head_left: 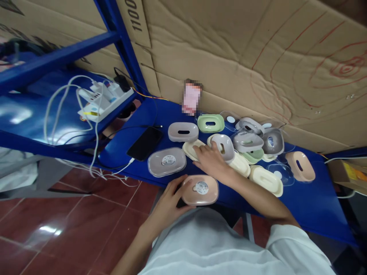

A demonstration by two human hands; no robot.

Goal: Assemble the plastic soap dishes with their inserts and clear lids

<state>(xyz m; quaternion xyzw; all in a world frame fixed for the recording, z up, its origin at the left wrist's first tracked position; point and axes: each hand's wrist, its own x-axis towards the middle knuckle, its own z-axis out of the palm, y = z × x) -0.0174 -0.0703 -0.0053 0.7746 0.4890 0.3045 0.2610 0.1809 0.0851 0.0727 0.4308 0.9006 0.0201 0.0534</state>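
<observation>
My left hand (173, 196) grips the left end of a peach soap box (187, 196) at the table's front edge. A clear lid with a round white label (202, 187) covers it. My right hand (210, 159) reaches over the pile, fingers apart. Its fingertips lie at a cream oval dish piece (189, 149) and beside a grey slotted dish (225, 147); whether they press on either I cannot tell. Left of them rests a lidded grey soap box (167, 162). Behind stand a grey slotted dish (183, 131) and a green slotted dish (211, 123).
More cream trays (266, 180), grey dishes, clear lids (281, 174) and a peach slotted dish (301, 166) crowd the right side of the blue table (318, 198). A black phone (145, 143) with cables lies left. A power strip (106, 101) sits beyond; cardboard (229, 57) walls the back.
</observation>
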